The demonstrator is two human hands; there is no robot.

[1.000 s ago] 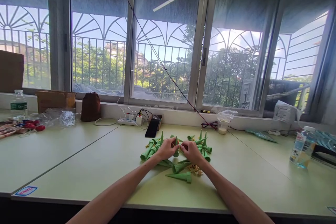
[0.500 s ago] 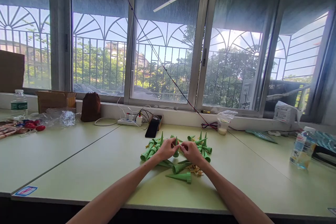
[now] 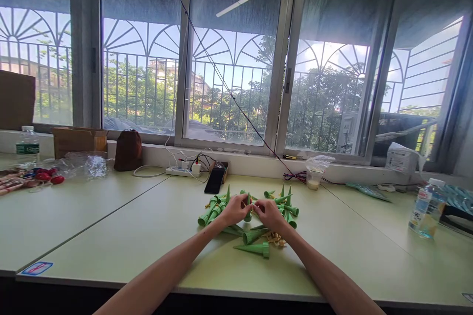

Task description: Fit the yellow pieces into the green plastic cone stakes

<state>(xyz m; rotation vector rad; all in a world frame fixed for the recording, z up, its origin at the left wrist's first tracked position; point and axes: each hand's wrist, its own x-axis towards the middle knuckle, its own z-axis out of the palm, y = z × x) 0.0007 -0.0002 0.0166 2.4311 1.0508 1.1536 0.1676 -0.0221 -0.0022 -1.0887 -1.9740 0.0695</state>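
Observation:
My left hand (image 3: 234,209) is closed around a green plastic spike (image 3: 249,201), which stands point up between the two hands. Fingertips of my right hand (image 3: 269,212) are pinched together at the spike's right side; what they hold is too small to make out. Loose green spikes (image 3: 213,212) lie in a heap left of the hands, and more spikes (image 3: 291,210) lie to the right. In front, one spike (image 3: 254,249) rests on its side, close to small yellow plastic pieces (image 3: 276,239).
The pale table (image 3: 129,236) runs along a windowsill. At its back are a black phone (image 3: 215,180), a power strip (image 3: 181,172), a brown pouch (image 3: 127,150) and a plastic cup (image 3: 314,177). A bottle (image 3: 426,209) stands at the right.
Almost nothing differs. Both hands stay at the upright spike, with at most a tiny shift of the right fingertips.

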